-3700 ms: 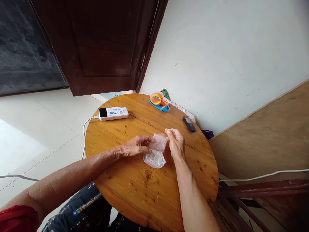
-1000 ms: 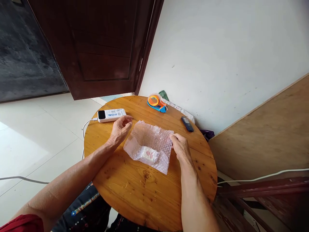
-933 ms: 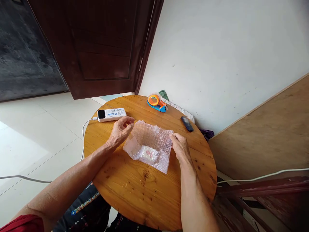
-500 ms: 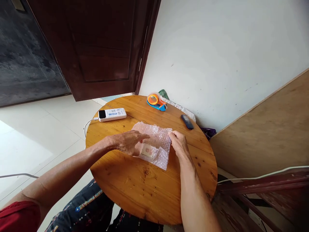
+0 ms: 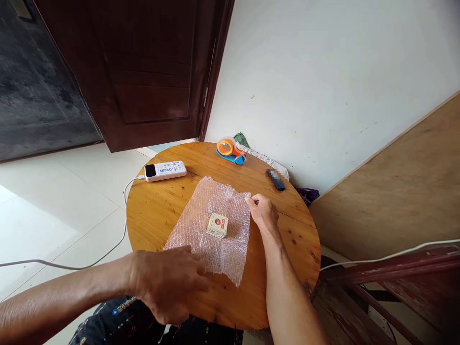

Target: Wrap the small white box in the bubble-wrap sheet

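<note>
Wears dark trousers (image 5: 120,329), navy to black, scattered with small pale and reddish flecks. Carries along one leg a narrow patterned band (image 5: 124,305) in mixed colours, with a blue, pale-centred diamond (image 5: 115,312) at the end. Shows a bare left hand (image 5: 172,282) and a bare right hand (image 5: 264,213), with forearms (image 5: 287,287) likewise uncovered as far as the edges of view.

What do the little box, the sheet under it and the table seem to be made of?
Box: probably thin card, printed, with crisp straight edges.
Sheet: plastic bubble wrap, see-through and shiny, dimpled all over.
Table: wood, likely varnished, given its knots and sheen.
</note>
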The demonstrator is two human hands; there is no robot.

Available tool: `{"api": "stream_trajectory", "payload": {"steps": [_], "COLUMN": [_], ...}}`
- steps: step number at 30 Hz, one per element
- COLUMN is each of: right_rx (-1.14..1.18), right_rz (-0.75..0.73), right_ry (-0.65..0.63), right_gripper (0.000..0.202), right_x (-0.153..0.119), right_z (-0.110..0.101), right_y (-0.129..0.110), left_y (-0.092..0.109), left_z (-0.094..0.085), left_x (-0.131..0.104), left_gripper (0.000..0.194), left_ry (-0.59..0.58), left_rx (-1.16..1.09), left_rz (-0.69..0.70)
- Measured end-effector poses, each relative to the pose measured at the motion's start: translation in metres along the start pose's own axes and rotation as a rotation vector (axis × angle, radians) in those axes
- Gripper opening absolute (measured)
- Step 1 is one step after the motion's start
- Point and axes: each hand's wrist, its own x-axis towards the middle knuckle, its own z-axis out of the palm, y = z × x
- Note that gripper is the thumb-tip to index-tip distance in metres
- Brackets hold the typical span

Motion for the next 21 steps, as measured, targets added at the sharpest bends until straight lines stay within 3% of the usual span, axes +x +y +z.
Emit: {"api": "stream_trajectory", "payload": {"steps": [2, 3, 7, 9, 13, 16, 21], "right_rx": [-0.062, -0.088, -0.171, -0.204, -0.26, -0.306, -0.393], "right_rz": [0.011, 0.011, -0.002, -0.006, -0.008, -0.014, -0.016], "right_ry": [-0.009, -0.016, -0.038, -0.046, -0.056, -0.057, -0.067], "right_gripper": [0.026, 0.026, 0.026, 0.025, 0.025, 0.026, 0.028], "right_x": [-0.001, -0.002, -0.006, -0.007, -0.008, -0.008, -0.01], "right_z": [-0.001, -0.001, -0.001, -0.001, 0.0, 0.0, 0.0], "right_y": [-0.001, -0.002, -0.005, -0.007, -0.009, -0.01, -0.013], "left_y": [-0.002, -0.004, -0.017, -0.026, -0.041, -0.042, -0.037], "left_z": [-0.006, -0.01, -0.014, -0.009, 0.005, 0.014, 0.028], "left_x": [-0.001, 0.0, 0.017, 0.028, 0.04, 0.04, 0.039], "left_gripper": [0.028, 0.027, 0.026, 0.028, 0.037, 0.058, 0.088], "left_ry": [-0.066, -0.03, 0.391, 0.489, 0.425, 0.37, 0.367], "left_rx": [-0.091, -0.13, -0.023, 0.097, 0.158, 0.234, 0.437], "left_rz": [-0.03, -0.065, -0.192, -0.213, -0.339, -0.409, -0.406]}}
